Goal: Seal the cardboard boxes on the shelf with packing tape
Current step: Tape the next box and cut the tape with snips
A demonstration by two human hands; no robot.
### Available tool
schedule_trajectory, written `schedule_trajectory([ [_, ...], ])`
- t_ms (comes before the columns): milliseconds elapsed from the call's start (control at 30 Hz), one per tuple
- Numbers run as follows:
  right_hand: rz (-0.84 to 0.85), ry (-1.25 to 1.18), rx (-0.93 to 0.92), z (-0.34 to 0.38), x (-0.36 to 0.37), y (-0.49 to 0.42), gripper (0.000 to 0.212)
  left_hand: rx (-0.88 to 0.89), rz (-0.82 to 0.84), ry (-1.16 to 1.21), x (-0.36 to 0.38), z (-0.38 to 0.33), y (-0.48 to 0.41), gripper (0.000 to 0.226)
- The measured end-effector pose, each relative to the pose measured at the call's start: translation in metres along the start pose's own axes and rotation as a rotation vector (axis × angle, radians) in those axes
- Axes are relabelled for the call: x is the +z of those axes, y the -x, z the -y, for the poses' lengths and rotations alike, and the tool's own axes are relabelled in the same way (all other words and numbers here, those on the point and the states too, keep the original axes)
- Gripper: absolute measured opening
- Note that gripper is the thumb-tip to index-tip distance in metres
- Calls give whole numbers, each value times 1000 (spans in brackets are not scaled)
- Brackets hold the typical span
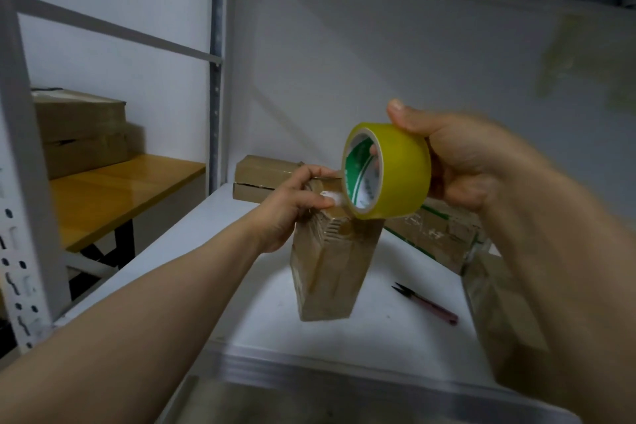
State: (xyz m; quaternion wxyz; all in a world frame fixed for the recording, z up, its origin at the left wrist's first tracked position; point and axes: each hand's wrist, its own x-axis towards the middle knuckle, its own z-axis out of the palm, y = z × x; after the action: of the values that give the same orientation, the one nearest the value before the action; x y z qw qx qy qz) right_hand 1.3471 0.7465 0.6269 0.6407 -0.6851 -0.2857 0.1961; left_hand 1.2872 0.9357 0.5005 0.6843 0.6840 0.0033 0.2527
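Observation:
A tall narrow cardboard box [332,268] stands upright on the white shelf [241,286], its sides glossy with tape. My left hand [292,203] grips the box's top end, thumb pressing a strip of tape there. My right hand [457,162] holds a roll of yellow packing tape [395,172] just above the box's top, thumb on the roll's upper rim. The roll's green and white core faces me.
Small dark snips with a maroon handle [426,305] lie on the shelf right of the box. Flat cardboard boxes [265,179] sit at the back, more boxes [444,234] behind my right hand. A wooden table [120,189] and stacked boxes [79,131] stand left, beyond the shelf upright [216,79].

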Motion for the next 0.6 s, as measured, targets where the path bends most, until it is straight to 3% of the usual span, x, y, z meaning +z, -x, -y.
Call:
schedule_trajectory([
  [100,13,23,31,-10,-6,13,67,5,-8,-21,0,0,1,44],
  [200,42,-6,46,-24,-10,26,58,10,-16,-54,0,-1,3,35],
  [333,38,-30,67,-35,-19,39,48,3,-5,-115,4,-3,6,43],
  [600,99,5,94,-37,-25,50,56,-38,13,-220,0,-5,2,52],
])
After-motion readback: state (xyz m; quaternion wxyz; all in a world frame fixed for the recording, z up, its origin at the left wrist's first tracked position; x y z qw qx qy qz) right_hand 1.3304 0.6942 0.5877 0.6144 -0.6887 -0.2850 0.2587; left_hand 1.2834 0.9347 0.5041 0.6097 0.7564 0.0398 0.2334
